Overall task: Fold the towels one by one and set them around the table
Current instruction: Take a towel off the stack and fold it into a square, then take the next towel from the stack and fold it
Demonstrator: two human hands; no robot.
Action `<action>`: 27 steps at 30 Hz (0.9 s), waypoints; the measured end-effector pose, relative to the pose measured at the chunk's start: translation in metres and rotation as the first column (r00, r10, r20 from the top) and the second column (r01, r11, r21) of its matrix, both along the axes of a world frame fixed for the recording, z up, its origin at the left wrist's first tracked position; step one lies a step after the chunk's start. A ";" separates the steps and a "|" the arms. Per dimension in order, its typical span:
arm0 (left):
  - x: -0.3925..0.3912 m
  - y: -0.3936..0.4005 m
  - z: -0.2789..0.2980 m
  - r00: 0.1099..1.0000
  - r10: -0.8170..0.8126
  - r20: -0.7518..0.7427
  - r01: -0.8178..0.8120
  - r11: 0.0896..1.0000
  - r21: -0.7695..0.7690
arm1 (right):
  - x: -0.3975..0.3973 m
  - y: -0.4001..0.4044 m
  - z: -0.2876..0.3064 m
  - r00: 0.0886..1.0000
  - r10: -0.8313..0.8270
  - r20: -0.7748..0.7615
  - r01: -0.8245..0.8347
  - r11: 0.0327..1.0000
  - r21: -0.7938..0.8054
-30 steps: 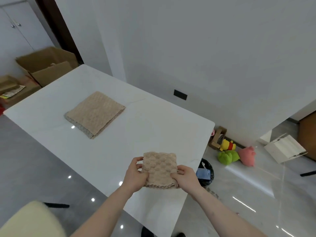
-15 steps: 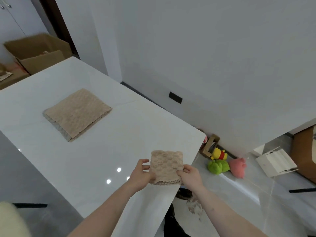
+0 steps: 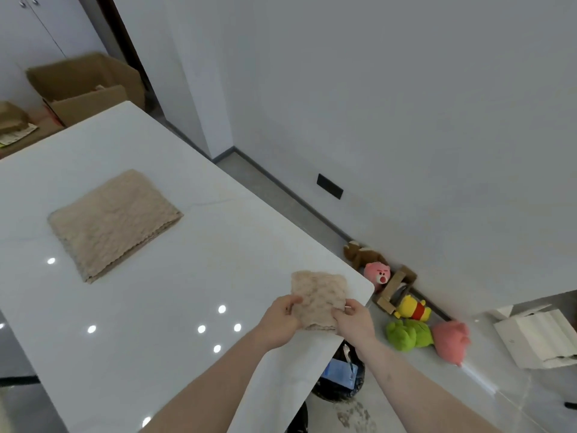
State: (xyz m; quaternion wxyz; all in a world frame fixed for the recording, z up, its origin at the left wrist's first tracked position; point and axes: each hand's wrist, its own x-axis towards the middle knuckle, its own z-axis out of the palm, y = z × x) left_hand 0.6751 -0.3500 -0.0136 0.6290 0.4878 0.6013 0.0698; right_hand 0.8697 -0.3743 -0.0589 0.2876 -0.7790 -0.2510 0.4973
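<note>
A small folded beige towel (image 3: 319, 298) is held just above the white table (image 3: 193, 264), close to its near right corner. My left hand (image 3: 281, 320) grips its left edge and my right hand (image 3: 354, 323) grips its right edge. A larger folded beige towel (image 3: 114, 223) lies flat on the table further left, apart from both hands.
Plush toys (image 3: 409, 334) and a small cardboard piece (image 3: 395, 289) lie on the floor by the wall to the right. A black bin (image 3: 340, 379) stands under the table's corner. An open white box (image 3: 537, 335) sits far right, brown cartons (image 3: 84, 85) far left.
My hands have carried the small towel toward the table's right corner, and my view has swung right. The large towel has stayed where it was.
</note>
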 end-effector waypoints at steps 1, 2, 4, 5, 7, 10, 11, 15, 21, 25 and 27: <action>0.008 0.009 -0.002 1.000 -0.018 -0.006 0.018 0.999 0.031 | 0.004 0.006 -0.005 1.000 -0.014 0.005 0.014 1.000 0.008; 0.015 0.018 -0.005 0.999 -0.032 -0.016 0.033 0.998 0.055 | 0.008 0.012 -0.007 1.000 -0.025 0.013 0.025 1.000 0.012; 0.027 0.037 -0.012 0.997 -0.056 -0.057 0.061 0.993 0.100 | 0.013 0.024 -0.015 0.998 -0.052 0.033 0.052 0.999 0.011; 0.031 0.046 -0.020 0.994 -0.069 -0.085 0.079 0.990 0.118 | 0.014 0.029 -0.018 0.997 -0.058 0.046 0.057 0.998 0.006; 0.039 0.060 -0.026 0.985 -0.118 -0.126 0.135 0.981 0.140 | 0.014 0.035 -0.021 0.996 -0.051 0.069 0.053 0.998 -0.017; 0.040 0.066 -0.042 0.923 -0.281 -0.263 0.328 0.931 0.157 | 0.010 0.031 -0.028 0.993 0.001 0.116 0.007 0.998 -0.066; 0.038 0.063 -0.049 0.898 -0.323 -0.298 0.379 0.913 0.152 | 0.009 0.027 -0.031 0.993 0.011 0.119 -0.002 0.997 -0.079; 0.027 0.051 -0.057 0.864 -0.379 -0.331 0.444 0.884 0.147 | 0.002 0.016 -0.041 0.995 -0.096 -0.002 0.094 0.980 -0.176; 0.020 0.046 -0.043 0.873 -0.328 -0.362 0.419 0.884 0.208 | -0.003 0.019 -0.039 0.995 -0.096 -0.023 0.088 0.969 -0.229; -0.013 0.018 -0.038 0.898 -0.260 -0.355 0.342 0.920 0.192 | -0.012 0.018 -0.040 0.993 -0.118 0.027 0.121 0.966 -0.227; -0.044 0.000 -0.036 0.890 -0.240 -0.388 0.327 0.928 0.176 | -0.025 0.007 -0.037 0.983 -0.182 0.010 0.180 0.965 -0.192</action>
